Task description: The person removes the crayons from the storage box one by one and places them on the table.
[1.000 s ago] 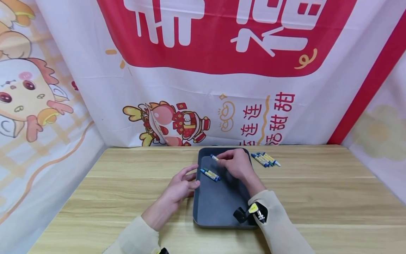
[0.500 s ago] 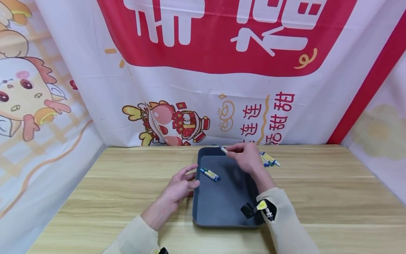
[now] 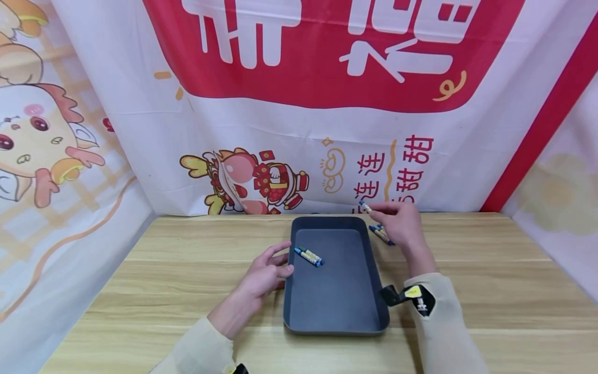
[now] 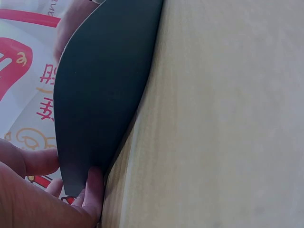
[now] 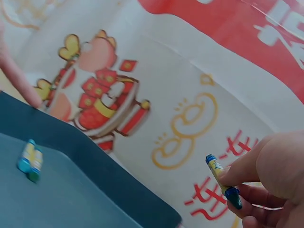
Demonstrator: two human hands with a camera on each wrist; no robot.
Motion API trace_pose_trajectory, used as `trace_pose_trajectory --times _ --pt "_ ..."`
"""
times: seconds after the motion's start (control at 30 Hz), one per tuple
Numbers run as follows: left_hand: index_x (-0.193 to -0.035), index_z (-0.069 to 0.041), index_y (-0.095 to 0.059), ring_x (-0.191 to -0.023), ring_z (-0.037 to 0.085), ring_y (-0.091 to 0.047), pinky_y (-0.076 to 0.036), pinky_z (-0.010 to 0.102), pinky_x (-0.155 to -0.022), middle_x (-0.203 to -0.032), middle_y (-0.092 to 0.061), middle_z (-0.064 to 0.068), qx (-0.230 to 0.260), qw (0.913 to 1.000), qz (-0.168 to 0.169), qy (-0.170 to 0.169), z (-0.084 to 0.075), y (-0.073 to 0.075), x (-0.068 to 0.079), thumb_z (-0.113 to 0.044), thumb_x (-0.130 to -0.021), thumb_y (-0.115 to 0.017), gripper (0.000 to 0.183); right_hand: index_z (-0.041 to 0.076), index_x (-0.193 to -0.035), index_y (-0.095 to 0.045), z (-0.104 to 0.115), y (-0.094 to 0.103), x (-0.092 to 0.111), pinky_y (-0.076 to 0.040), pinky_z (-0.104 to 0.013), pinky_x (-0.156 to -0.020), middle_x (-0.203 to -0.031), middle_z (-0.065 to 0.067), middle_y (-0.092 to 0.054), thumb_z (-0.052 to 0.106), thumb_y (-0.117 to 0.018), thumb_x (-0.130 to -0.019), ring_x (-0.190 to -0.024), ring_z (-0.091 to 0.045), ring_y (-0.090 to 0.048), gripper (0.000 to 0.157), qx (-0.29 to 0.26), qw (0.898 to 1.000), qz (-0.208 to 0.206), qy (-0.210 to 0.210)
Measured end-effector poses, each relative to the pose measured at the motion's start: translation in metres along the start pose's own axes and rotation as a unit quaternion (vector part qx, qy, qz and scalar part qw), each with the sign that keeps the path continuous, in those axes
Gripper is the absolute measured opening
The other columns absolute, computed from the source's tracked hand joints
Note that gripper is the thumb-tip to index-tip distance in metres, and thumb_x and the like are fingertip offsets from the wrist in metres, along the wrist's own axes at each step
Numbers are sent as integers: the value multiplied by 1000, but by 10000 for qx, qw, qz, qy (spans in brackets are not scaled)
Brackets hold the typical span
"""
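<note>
Beyond the right far corner of the tray, my right hand (image 3: 403,224) pinches a crayon (image 5: 222,183) between thumb and fingers, held up off the table. The crayon has a yellow printed wrapper with blue bands and a dark green tip. My left hand (image 3: 266,270) rests beside the dark grey tray (image 3: 336,301), its relaxed fingers touching the left wall, as the left wrist view shows too. Inside the tray, two crayons (image 3: 309,256) lie side by side near that wall. More crayons (image 3: 381,235) lie on the table right of the tray, partly hidden behind my right hand.
The tray sits on a light wooden table (image 3: 196,291). A white and red printed cloth (image 3: 261,124) hangs right behind the table's far edge, with more cloth at both sides.
My right hand has moved right, from over the tray to past its right far corner, carrying the crayon and now covering part of the loose crayons. My left hand has stayed put.
</note>
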State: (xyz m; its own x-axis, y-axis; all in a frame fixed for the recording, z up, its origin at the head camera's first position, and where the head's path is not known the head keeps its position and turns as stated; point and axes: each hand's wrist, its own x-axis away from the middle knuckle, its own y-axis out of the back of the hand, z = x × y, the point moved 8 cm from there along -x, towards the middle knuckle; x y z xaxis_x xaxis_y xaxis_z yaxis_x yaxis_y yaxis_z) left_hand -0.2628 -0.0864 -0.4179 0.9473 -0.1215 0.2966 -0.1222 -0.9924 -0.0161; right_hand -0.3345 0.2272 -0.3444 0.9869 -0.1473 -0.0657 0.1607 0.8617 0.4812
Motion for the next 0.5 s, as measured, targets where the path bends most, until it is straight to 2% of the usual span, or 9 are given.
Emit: trace_pose_trajectory --times 0.23,0.43,0.5 --pt "-158 -21 -50 -133 33 -64 -53 52 -111 -161 -50 21 -50 9999 -38 110 3 1 -2 0 -102 -61 62 10 -132 -76 -27 20 -7 -49 -30 -90 -138 -16 -72 25 -71 -101 -127 -30 -63 34 94 9993 -285 -229" --pt "-159 -21 -49 -134 35 -63 -54 51 -109 -162 -49 23 -14 10000 -18 75 1 0 -1 0 -101 -61 62 8 -130 -76 -55 29 -13 -48 -37 -102 -140 -18 -71 22 -71 -100 -132 -32 -61 34 115 9969 -612 -484" --pt "-159 -20 -49 -134 35 -63 -54 50 -109 -162 -49 23 -4 10000 -27 66 1 -1 -1 1 -101 -62 63 9 -131 -75 -64 31 -14 -48 -37 -103 -140 -18 -71 22 -71 -100 -131 -32 -61 34 152 9962 -663 -550"
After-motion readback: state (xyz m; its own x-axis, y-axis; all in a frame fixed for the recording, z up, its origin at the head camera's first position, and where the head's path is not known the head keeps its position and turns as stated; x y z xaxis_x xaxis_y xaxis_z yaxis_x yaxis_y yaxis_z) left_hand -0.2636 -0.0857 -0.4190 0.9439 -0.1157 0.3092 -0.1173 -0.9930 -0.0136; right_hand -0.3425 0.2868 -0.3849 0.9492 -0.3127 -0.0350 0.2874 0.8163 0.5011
